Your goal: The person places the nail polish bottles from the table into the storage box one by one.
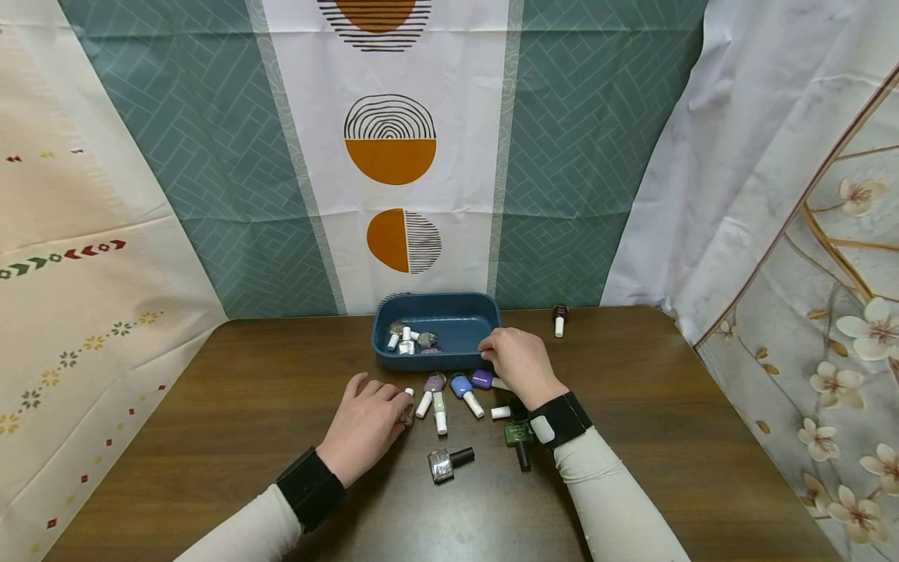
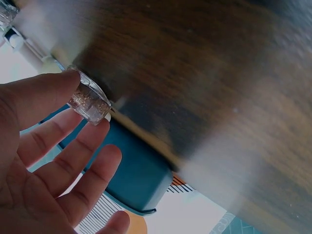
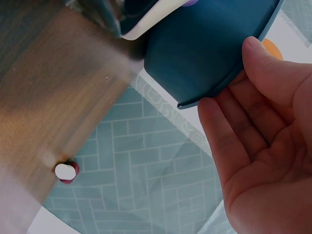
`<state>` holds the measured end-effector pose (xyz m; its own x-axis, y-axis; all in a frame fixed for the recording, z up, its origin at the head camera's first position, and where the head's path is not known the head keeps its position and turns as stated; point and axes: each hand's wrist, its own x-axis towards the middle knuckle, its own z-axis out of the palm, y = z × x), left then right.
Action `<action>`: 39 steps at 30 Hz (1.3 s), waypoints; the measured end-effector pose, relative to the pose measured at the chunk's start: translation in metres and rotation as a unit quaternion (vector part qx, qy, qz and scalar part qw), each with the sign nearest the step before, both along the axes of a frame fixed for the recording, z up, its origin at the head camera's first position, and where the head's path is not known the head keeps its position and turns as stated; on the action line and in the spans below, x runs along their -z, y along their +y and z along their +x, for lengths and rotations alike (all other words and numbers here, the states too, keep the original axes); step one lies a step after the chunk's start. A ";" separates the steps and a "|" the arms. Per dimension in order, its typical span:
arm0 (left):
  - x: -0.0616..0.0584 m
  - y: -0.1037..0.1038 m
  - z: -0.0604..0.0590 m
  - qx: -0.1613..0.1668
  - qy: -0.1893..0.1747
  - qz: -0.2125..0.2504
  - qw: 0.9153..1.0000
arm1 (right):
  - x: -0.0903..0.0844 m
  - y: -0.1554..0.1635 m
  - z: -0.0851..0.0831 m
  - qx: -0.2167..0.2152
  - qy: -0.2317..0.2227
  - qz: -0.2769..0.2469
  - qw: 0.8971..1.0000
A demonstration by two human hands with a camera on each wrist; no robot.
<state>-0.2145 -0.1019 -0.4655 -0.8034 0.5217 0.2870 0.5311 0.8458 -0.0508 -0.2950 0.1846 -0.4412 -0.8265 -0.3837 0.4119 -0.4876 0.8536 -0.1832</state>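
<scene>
My left hand (image 1: 371, 420) is low over the table, left of centre. Its thumb and fingers pinch a small nail polish bottle (image 2: 90, 101) with brownish glitter; its white cap shows behind the fingers. My right hand (image 1: 523, 361) is at the right end of a dark blue plastic bin (image 1: 449, 362), thumb and fingers at its rim (image 3: 222, 87). Inside the bin's left part lie several bottles, among them a silvery nail polish (image 1: 406, 346). Before the bin lie a mauve polish (image 1: 435, 382), a blue polish (image 1: 460, 385) and a purple polish (image 1: 481, 378).
A silver glitter polish (image 1: 441, 466) with a black cap lies nearest the front. A green polish (image 1: 518, 434) lies under the right wrist. At the back right is a dark red polish (image 1: 559, 311) with a white cap. A patterned curtain (image 1: 597, 156) hangs behind the wooden table (image 1: 267, 375).
</scene>
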 end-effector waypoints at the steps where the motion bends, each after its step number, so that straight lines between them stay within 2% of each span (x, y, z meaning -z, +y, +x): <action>1: 0.000 0.000 0.000 0.000 0.000 0.000 1.000 | 0.000 0.000 0.000 0.000 0.001 0.000 1.000; 14: -0.003 0.002 0.001 0.001 -0.005 0.006 1.000 | -0.001 0.000 0.000 0.001 -0.003 -0.003 1.000; 33: -0.001 0.001 0.001 0.008 0.011 -0.004 1.000 | 0.000 0.000 0.000 0.002 0.002 -0.003 1.000; 39: -0.005 0.000 0.004 0.012 0.015 0.003 1.000 | -0.001 0.000 0.000 0.000 0.000 -0.003 1.000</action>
